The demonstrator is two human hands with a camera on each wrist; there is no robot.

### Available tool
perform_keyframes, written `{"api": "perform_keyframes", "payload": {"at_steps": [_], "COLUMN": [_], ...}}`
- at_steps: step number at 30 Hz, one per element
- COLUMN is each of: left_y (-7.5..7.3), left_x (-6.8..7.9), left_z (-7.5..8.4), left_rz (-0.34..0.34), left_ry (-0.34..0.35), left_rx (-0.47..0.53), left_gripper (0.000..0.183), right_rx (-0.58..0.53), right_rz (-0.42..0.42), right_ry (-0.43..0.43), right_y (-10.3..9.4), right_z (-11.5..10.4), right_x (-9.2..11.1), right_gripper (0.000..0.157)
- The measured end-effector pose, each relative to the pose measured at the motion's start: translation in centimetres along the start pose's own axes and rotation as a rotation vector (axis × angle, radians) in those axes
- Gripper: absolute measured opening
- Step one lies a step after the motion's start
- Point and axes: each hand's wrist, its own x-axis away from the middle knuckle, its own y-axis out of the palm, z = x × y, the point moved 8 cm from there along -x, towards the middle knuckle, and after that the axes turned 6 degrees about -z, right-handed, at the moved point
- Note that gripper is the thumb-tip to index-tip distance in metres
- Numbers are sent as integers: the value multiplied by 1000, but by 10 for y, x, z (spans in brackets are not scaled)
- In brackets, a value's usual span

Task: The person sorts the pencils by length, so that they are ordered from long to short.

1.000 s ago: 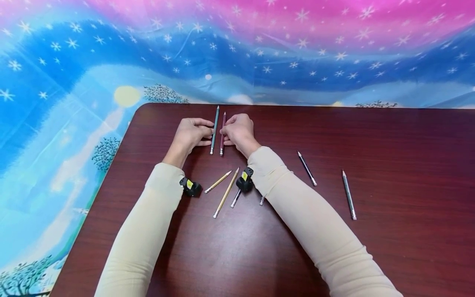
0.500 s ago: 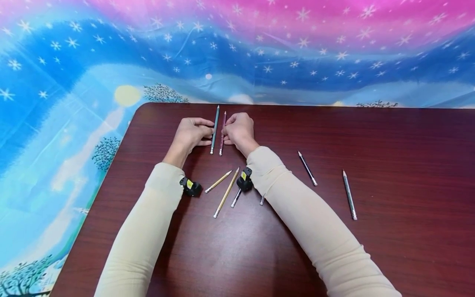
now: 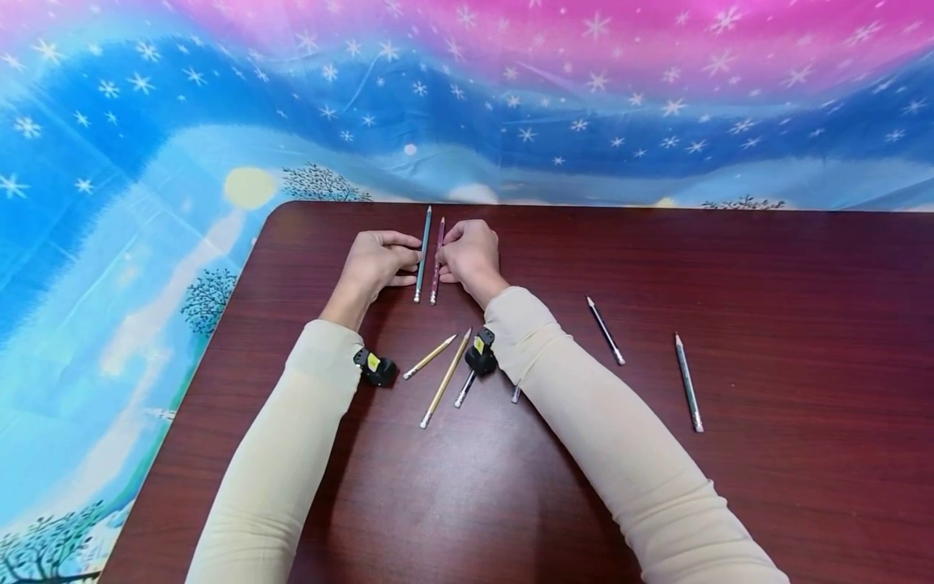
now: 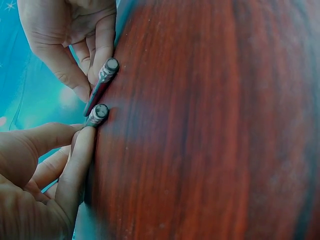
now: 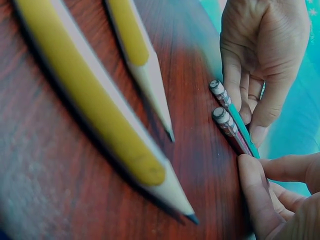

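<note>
long cream sleeves (image 3: 613,430), creased in places; small black wrist cameras (image 3: 383,374), each with yellow label (image 3: 373,362).

No words or numbers clear enough to read, small square yellow sticker (image 3: 373,362) on one boxy black wrist camera (image 3: 384,374) toward eight o'clock from the head view's middle, second yellow sticker (image 3: 479,345) on its twin black camera (image 3: 481,362) toward six, marks too tiny

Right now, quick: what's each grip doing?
Left hand: closed, pinching the teal pencil.
Right hand: closed, pinching the maroon pencil.
</note>
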Motion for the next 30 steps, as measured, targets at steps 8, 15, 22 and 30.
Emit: {"api": "perform_keyframes", "payload": {"at_steps": [8,15,22,30], "left_y": [1,0,0,-1], "left_x": [2,2,1,0], "left_z": [1,0,0,0], "left_rz": [-1,3,-2,-3], "left_ry": [-3,0,3,2], "left_rx": [-11,-10,-9,-12], "left_gripper": [28,28,28,27], "right_rx": [-8,5,4,9], "right_rz": [-7,-4,-8,-17], "right_ry": [-11,-4,4,1], "right_y": [-1,-2,-2,-3], "right_z": [0,1,0,0], "right_x": [0,0,0,0], "right_gripper": [12,12,13,13]}}
